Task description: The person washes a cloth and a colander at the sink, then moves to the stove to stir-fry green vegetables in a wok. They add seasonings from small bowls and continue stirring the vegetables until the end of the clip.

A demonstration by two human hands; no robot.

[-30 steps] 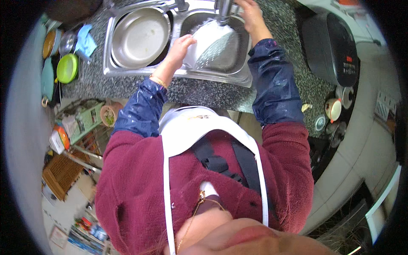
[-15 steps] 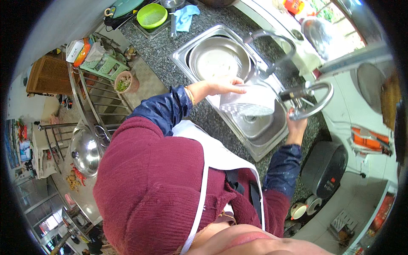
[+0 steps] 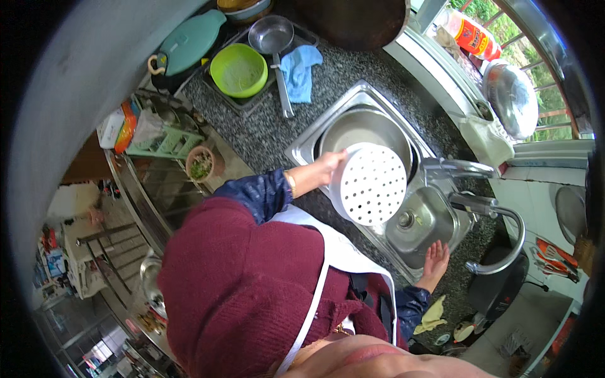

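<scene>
White holed container (image 3: 373,186) hanging tilted over sink (image 3: 435,217), holes facing camera, hiding part of steel pan (image 3: 362,129) at far left. Left hand (image 3: 331,165) clasping container's left wall; right hand (image 3: 435,261) hovering by near right sink edge, fingers spread, grasping nothing visible. Handling well likely calling for firm left clasp, holes above sink, right hand supporting other side. Left forearm pointing rightward; right palm facing container. Green bowl (image 3: 238,70) sitting far left on table (image 3: 246,135).

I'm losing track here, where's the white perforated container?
In the head view, right of centre: the left hand holds the white perforated container, partly hiding the steel basin.
</scene>
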